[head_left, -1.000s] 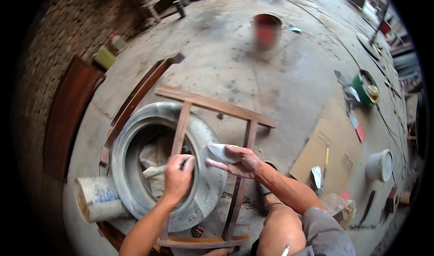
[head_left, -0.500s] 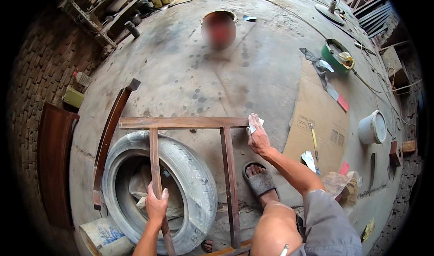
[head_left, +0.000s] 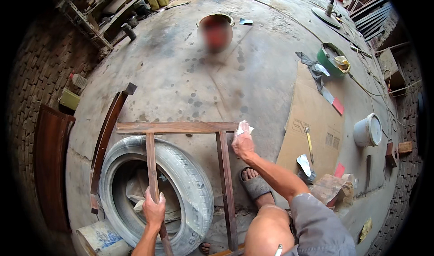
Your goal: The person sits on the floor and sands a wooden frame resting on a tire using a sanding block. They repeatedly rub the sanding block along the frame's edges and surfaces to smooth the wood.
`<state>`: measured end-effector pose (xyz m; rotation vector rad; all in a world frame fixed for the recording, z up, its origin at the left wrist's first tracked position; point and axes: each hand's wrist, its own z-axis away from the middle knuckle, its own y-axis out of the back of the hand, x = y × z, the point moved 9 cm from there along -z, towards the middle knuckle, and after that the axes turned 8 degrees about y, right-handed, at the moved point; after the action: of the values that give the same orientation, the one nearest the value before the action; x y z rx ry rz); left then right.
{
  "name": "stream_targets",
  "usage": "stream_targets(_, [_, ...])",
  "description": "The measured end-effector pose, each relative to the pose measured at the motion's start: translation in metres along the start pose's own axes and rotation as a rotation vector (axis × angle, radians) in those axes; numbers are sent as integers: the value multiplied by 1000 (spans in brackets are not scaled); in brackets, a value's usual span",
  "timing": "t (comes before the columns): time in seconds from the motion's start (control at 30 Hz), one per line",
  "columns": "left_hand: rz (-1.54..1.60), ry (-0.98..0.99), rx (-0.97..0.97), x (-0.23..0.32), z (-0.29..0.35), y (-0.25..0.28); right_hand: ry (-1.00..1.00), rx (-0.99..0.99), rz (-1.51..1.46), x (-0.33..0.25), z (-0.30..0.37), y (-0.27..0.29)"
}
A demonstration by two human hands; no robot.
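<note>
A dark wooden frame [head_left: 183,127] of joined bars rests over a grey tyre [head_left: 199,183] lying on the floor. My left hand [head_left: 154,208] is closed around one of its lengthwise bars, above the tyre's opening. At the right end of the far crosspiece, my right hand [head_left: 243,144] presses a small folded white sheet, seemingly sandpaper [head_left: 250,130], against the wood. Whitish dust coats the fingers of that hand. The sheet's underside and the bar's very end are hidden by the fingers.
Flattened cardboard [head_left: 291,138] lies at the right with a yellow-handled tool [head_left: 309,144]. Beyond it are a green basin [head_left: 329,62] and a white bucket [head_left: 368,130]. A curved dark wooden piece [head_left: 107,140] lies left of the tyre. A blurred bucket [head_left: 216,32] stands far ahead.
My right hand has slid a little leftward along the crosspiece with the white sheet. My left hand keeps its hold on the bar. The whole view has shifted slightly.
</note>
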<state>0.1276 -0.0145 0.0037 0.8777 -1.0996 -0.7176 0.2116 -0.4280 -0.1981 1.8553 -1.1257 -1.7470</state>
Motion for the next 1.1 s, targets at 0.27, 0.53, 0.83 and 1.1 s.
stream_targets(0.27, [-63,-8,22,2,-1,1,-27,-154,200,-1,-11,-11])
stream_targets(0.53, [-60,2,21,-3,2,3,-242,-195,-53,-4,-12,-7])
stream_targets(0.83, [-59,13,5,0,3,3,-252,-60,-15,10,-16,-8])
stream_targets(1.1, [-61,14,32,-6,3,5,-218,-44,-20,7,-18,-15])
